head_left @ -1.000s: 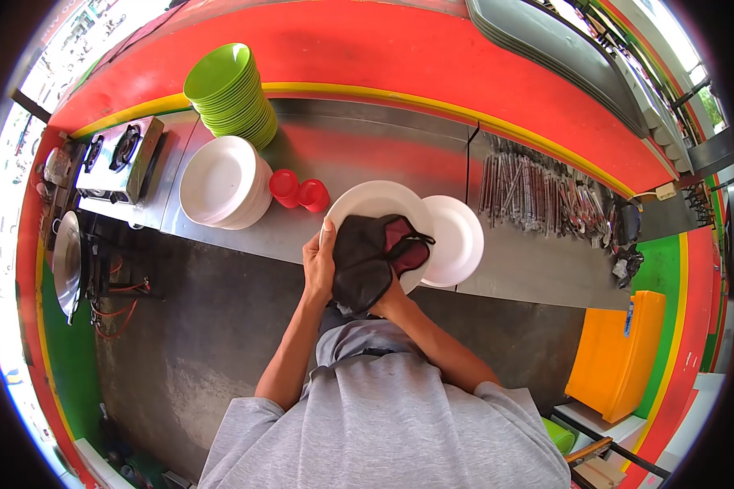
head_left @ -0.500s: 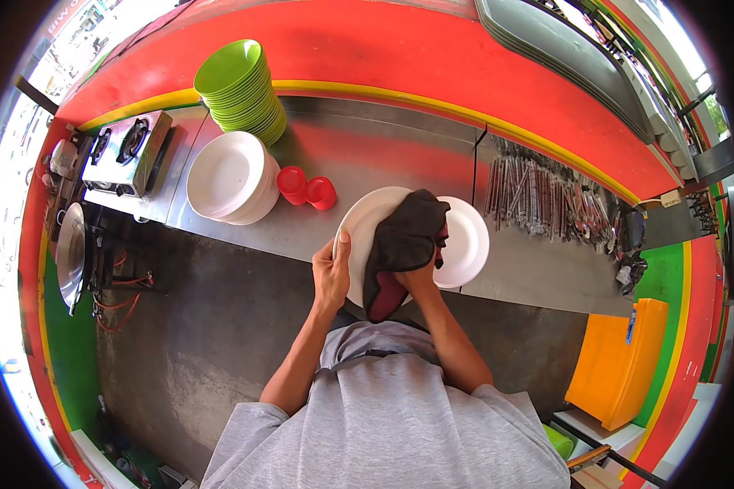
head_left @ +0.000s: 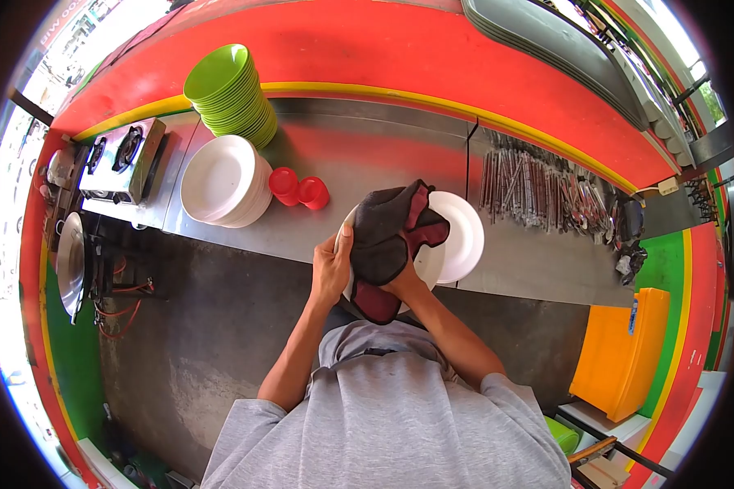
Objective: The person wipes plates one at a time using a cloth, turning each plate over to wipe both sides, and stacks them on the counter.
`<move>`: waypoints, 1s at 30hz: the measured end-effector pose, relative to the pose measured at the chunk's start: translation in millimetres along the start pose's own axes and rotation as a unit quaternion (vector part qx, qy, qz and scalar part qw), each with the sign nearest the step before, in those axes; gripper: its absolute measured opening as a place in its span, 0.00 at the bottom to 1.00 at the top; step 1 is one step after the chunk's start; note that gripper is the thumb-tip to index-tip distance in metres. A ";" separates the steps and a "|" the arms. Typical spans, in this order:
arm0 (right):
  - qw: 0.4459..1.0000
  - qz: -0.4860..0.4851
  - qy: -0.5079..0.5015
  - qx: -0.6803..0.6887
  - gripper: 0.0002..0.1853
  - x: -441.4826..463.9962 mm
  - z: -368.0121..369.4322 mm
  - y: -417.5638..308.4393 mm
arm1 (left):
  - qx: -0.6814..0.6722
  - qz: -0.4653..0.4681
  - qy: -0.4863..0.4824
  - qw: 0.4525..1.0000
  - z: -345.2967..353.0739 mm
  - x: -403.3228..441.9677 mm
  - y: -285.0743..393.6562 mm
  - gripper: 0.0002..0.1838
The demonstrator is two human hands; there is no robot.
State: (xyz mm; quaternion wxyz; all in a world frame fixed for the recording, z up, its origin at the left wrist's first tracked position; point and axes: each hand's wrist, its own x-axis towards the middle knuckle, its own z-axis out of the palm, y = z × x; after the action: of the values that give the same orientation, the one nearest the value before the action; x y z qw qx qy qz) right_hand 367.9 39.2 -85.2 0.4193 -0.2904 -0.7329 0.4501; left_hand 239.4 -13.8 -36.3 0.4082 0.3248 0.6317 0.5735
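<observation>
My left hand (head_left: 332, 265) grips the left rim of a white plate (head_left: 429, 262), thumb on top. A black and dark red cloth (head_left: 382, 236) covers most of that plate. My right hand (head_left: 406, 285) is closed on the cloth at the plate's lower right, its fingertips hidden under the folds. Just behind and to the right, another white plate (head_left: 462, 236) lies on the steel counter (head_left: 367, 147), partly overlapped by the held one.
Left on the counter are stacked white plates (head_left: 224, 181), stacked green bowls (head_left: 232, 94), two red cups (head_left: 298, 189) and a gas stove (head_left: 122, 161). Wrapped cutlery (head_left: 538, 191) lies at the right. An orange container (head_left: 620, 354) stands below, a wok (head_left: 71, 265) at far left.
The cloth has moved over the plate, first to the right, then back left and upward, with its folds changed. My right hand moved with it. My left hand still holds the rim.
</observation>
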 end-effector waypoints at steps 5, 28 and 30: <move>0.933 -0.125 -0.040 -0.336 0.26 0.5 -20.0 33.4 | -0.036 0.002 0.071 0.997 -1.7 -6.5 -3.4 0.28; 0.956 -0.001 -0.231 -0.183 0.21 -66.0 12.3 -12.3 | -0.208 -0.009 0.088 0.974 7.0 11.0 -26.6 0.26; 0.942 -0.054 -0.254 -0.213 0.22 -58.9 14.6 -9.7 | -0.187 -0.039 0.054 0.980 3.9 5.6 -19.2 0.25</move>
State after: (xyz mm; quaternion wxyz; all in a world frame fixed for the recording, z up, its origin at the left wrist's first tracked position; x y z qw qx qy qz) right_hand 382.9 -18.3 -100.7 0.1713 -0.2089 -0.9083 0.3194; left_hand 241.4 -9.6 -56.1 0.4487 0.1866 0.5465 0.6821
